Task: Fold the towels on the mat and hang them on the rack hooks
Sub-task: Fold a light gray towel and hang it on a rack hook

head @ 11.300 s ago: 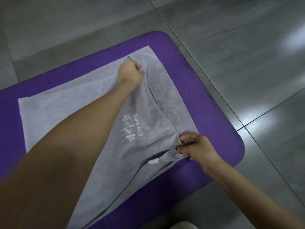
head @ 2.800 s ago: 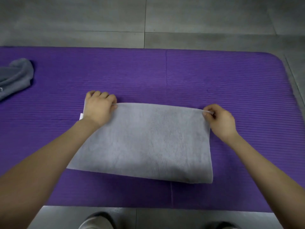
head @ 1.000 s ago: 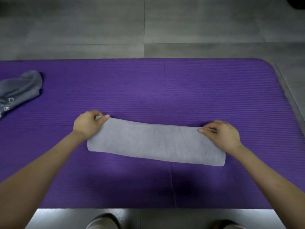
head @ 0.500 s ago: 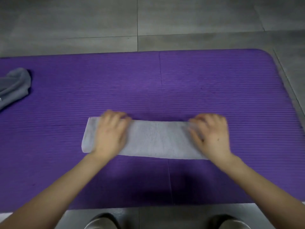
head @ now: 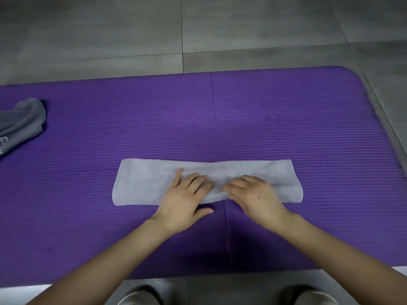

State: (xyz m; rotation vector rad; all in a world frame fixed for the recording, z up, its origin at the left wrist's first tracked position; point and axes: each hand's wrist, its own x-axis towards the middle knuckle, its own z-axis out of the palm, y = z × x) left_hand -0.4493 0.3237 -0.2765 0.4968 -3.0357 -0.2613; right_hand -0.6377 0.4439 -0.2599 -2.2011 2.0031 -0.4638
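The folded grey towel (head: 141,183) lies as a narrow strip on the purple mat (head: 264,117), its long axis running left to right straight across in front of me. My left grip (head: 185,194) and right grip (head: 253,192) both lie flat on its middle, fingers straight, pressing down and holding nothing. Each free end lies outward from its own grip, so I judge either could bring one over. A darker towel (head: 19,126) sits bunched, well apart, at the mat's left edge.
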